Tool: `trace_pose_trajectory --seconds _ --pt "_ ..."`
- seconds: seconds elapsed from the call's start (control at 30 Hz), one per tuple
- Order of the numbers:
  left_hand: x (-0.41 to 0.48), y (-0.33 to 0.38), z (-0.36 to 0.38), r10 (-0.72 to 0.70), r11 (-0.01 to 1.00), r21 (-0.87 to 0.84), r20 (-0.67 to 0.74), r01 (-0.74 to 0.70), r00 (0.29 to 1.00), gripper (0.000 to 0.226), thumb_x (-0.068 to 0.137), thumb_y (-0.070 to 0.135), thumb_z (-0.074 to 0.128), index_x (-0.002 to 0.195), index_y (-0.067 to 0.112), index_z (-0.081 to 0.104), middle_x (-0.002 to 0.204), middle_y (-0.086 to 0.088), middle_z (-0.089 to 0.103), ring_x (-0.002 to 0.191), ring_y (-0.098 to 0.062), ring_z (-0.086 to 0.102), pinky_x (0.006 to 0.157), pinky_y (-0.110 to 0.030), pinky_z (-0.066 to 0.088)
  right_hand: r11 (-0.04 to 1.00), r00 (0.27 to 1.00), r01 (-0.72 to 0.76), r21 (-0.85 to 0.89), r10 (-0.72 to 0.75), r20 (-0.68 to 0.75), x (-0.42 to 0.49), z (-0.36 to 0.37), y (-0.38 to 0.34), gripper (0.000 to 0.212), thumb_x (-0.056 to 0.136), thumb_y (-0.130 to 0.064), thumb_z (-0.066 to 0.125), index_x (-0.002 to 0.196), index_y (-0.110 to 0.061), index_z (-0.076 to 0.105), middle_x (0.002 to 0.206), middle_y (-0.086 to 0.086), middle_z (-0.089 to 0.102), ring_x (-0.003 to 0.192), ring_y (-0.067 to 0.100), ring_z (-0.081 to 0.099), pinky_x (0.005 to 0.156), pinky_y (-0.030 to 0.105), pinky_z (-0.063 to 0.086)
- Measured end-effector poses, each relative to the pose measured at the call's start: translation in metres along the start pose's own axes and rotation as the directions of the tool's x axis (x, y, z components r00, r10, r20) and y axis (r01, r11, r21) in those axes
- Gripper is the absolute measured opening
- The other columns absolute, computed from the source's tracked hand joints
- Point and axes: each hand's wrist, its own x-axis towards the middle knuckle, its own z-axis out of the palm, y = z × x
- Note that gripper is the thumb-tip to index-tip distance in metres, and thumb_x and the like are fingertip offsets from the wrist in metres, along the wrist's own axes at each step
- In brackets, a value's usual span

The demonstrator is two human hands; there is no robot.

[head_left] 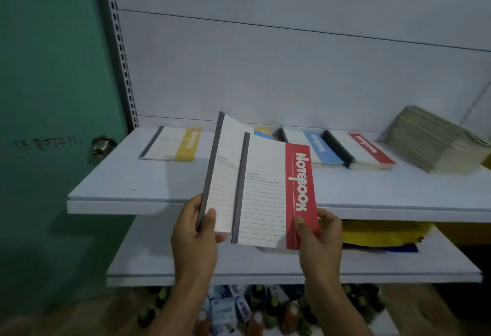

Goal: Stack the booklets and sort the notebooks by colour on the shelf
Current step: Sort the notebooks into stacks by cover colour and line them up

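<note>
The red notebook [273,197] has a grey spine and lined white cover.

Two bare hands were in shot, the left hand [195,229] just left of the red notebook [300,194] and the right hand [321,234] at its lower right corner, thumbnails trimmed short. Below the notebook, bare forearms [191,282] ran down to the frame's bottom edge, slim and smooth.
</note>
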Motion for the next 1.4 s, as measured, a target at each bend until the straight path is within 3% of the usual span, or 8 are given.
trace_pose_trajectory --seconds 0.53,0.87,1.0,1.1,1.2,1.27,1.33,1.4 --pt "-0.016 -0.003 0.17 -0.035 0.999 0.031 0.196 0.029 0.98 0.029 0.097 0.009 0.044 0.097 0.037 0.053 0.096 0.014 0.064 0.079 0.002 0.063 0.059 -0.016 0.05 1.0 0.964 0.005 0.015 -0.001 -0.266 0.102 -0.167 -0.011 0.023 0.091 -0.018 0.063 0.103 -0.028 0.046 0.098 -0.006 0.063 0.087 0.006 0.063 0.062 0.02 0.047" --pt "0.093 -0.038 0.284 0.124 0.965 0.212 0.162 -0.157 0.979 0.038 0.096 0.004 0.04 0.132 0.016 0.044 0.117 0.007 0.055 0.096 -0.005 0.054 0.069 -0.001 0.041 0.994 0.942 0.048 -0.099 -0.078 -0.326 0.24 -0.197 -0.04 0.026 0.09 -0.02 0.065 0.107 -0.027 0.047 0.084 -0.011 0.059 0.073 0.006 0.063 0.061 0.021 0.049" --pt "0.124 -0.065 0.289 0.219 0.773 0.558 0.214 -0.303 0.952 0.054 0.089 -0.004 0.047 0.14 0.007 0.036 0.14 -0.01 0.044 0.127 -0.025 0.041 0.107 -0.034 0.033 0.998 0.944 0.016 -0.068 -0.037 -0.327 0.281 -0.195 -0.025 0.027 0.09 -0.019 0.064 0.111 -0.024 0.046 0.089 -0.008 0.06 0.08 0.008 0.065 0.062 0.021 0.051" --pt "0.129 -0.08 0.286 0.226 0.521 0.774 0.282 -0.36 0.932 0.049 0.085 -0.003 0.052 0.133 0.007 0.047 0.148 -0.018 0.033 0.136 -0.037 0.028 0.112 -0.049 0.021 0.997 0.967 0.005 -0.076 -0.025 -0.254 0.314 -0.182 -0.029 0.03 0.09 -0.018 0.065 0.113 -0.021 0.046 0.09 -0.008 0.062 0.081 0.009 0.065 0.062 0.021 0.051" --pt "0.129 -0.079 0.292 0.341 0.476 0.739 0.344 -0.476 0.875 0.046 0.08 -0.009 0.055 0.124 0.006 0.057 0.144 -0.018 0.04 0.134 -0.039 0.033 0.11 -0.055 0.026 0.992 0.986 0.012 -0.124 -0.032 -0.163 0.355 -0.174 -0.032 0.026 0.09 -0.016 0.065 0.109 -0.019 0.048 0.091 -0.006 0.064 0.079 0.008 0.067 0.061 0.021 0.052" --pt "0.124 -0.075 0.302 0.422 0.4 0.637 0.511 -0.659 0.749 0.034 0.086 0.0 0.055 0.118 0.007 0.062 0.137 -0.014 0.051 0.129 -0.034 0.044 0.106 -0.052 0.035 0.978 0.993 0.026 -0.207 -0.049 -0.108 0.383 -0.168 -0.031 0.022 0.089 -0.016 0.065 0.102 -0.021 0.049 0.091 -0.006 0.065 0.076 0.007 0.067 0.056 0.019 0.05" --pt "0.114 -0.075 0.313 0.331 0.295 0.58 0.684 -0.759 0.651 0.032 0.093 0.024 0.047 0.117 0.013 0.065 0.132 -0.005 0.058 0.126 -0.026 0.05 0.106 -0.043 0.038 0.939 0.996 0.053 -0.339 -0.075 -0.052 0.406 -0.163 -0.026 0.021 0.088 -0.019 0.065 0.103 -0.02 0.051 0.097 -0.002 0.065 0.081 0.011 0.067 0.059 0.023 0.052" --pt "0.108 -0.08 0.325 0.179 0.273 0.652 0.688 -0.708 0.703 0.04 0.096 0.039 0.039 0.123 0.021 0.062 0.136 0.001 0.054 0.13 -0.019 0.046 0.11 -0.039 0.03 0.84 0.995 0.094 -0.534 -0.091 0.032 0.42 -0.162 -0.018 0.028 0.09 -0.026 0.064 0.113 -0.014 0.053 0.109 0.003 0.064 0.093 0.02 0.065 0.072 0.037 0.056"
